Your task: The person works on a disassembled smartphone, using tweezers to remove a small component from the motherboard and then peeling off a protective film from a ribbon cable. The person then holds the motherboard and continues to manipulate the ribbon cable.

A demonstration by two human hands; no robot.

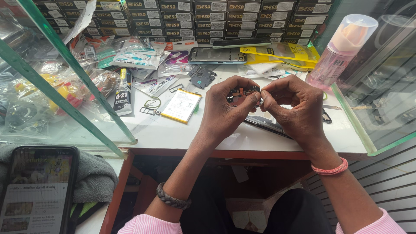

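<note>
Both of my hands meet above the white worktop (pixel 173 132). My left hand (pixel 227 108) pinches a small dark circuit part (pixel 241 93) with orange spots. My right hand (pixel 294 108) grips the same part from the right, fingertips touching the left thumb. Under my hands lies a dark phone panel (pixel 266 125), partly hidden. A flat white phone battery (pixel 182 105) lies just left of my left hand.
An opened phone body (pixel 216 55) and a black plastic cover piece (pixel 202 77) lie behind my hands. A glue tube (pixel 124 92), plastic packets (pixel 138 54), stacked boxes (pixel 216 17), a pink spray bottle (pixel 340 50), glass panels (pixel 69 73) and a lit phone (pixel 37 190) surround the worktop.
</note>
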